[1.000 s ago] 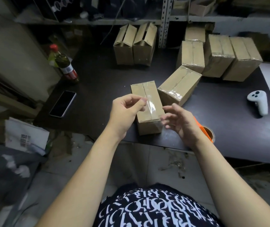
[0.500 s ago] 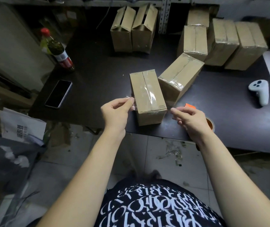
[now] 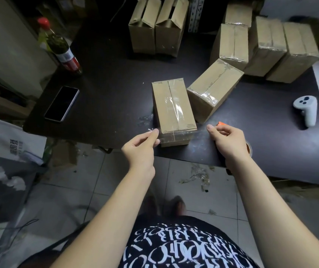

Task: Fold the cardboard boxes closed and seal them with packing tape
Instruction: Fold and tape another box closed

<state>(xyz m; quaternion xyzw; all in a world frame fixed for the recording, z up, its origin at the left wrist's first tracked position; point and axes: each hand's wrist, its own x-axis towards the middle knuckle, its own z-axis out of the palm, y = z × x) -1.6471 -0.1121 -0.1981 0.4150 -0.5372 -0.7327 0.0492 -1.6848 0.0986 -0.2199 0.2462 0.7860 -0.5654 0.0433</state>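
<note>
A dark table (image 3: 116, 78) carries plenty besides the work. Far back stand two boxes with open flaps (image 3: 155, 28), and at the back right a cluster of sealed boxes (image 3: 267, 45). A taped box (image 3: 214, 88) lies at a slant just right of the middle one. A red-capped bottle (image 3: 62, 49) and a phone (image 3: 62, 103) sit on the left side, and a white controller (image 3: 305, 110) on the right. None of these lies between the hands and the box. A white bag (image 3: 13, 140) rests low on the left, and tape scraps (image 3: 199, 176) litter the tiled floor.

The box being sealed (image 3: 174, 111) sits at the table's near edge. It is plain brown cardboard, long and square-cornered, with shiny clear tape (image 3: 176, 137) along its top seam and across its near face.

The left hand (image 3: 141, 147) pinches one end of that tape between thumb and forefinger, just beside the box's near left corner. The right hand (image 3: 224, 141) has its fingers curled, with an orange piece (image 3: 222, 124) and a brown tape roll (image 3: 249, 148) partly hidden behind it. Whether it grips anything cannot be told.
</note>
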